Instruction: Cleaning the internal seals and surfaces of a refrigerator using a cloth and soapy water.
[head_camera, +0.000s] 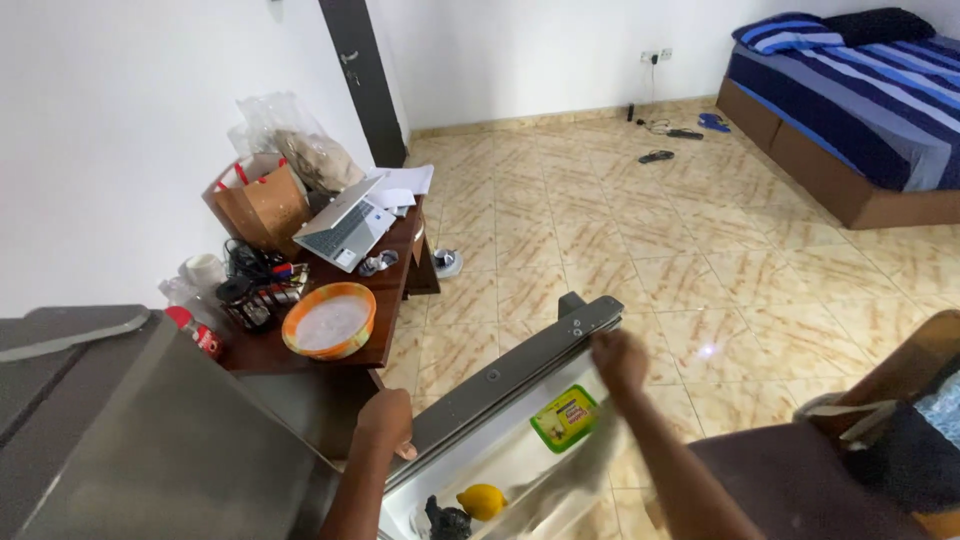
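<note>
1. Fridge door (520, 365), grey metal, stands swung open at the bottom centre of the head view. Its top edge runs diagonally from lower left to upper right.
2. Left hand (385, 420) rests on the near end of that top edge, fingers curled down over it. It looks closed around the edge, though the fingertips are hidden from above.
3. Right hand (618, 358) is at the far end of the door's top edge, blurred. It holds a pale cloth (575, 470) that hangs down over the door's inner side; how tight the grasp is, cannot tell.
4. Inner door shelf: a yellow lemon (482, 500) lies beside a small dark object (447, 520) of unclear kind. Higher up sits a green-lidded tub (564, 418), just left of the cloth.
5. Fridge body (150, 440), grey, fills the lower left corner, directly left of the left forearm.
6. Dark wooden side table (385, 290) stands against the white wall just beyond the fridge. On it: an orange-rimmed bowl (329, 320) with white contents, a black wire rack (255, 295), an open silver laptop (345, 228), a brown paper bag (265, 205), and a red-capped bottle (195, 330) at the near corner.
7. Tiled floor (700, 260), beige with brown veining, stretches well beyond the door.
8. Bed (860, 100) with blue striped bedding stands at the upper right, well apart from the fridge.
</note>
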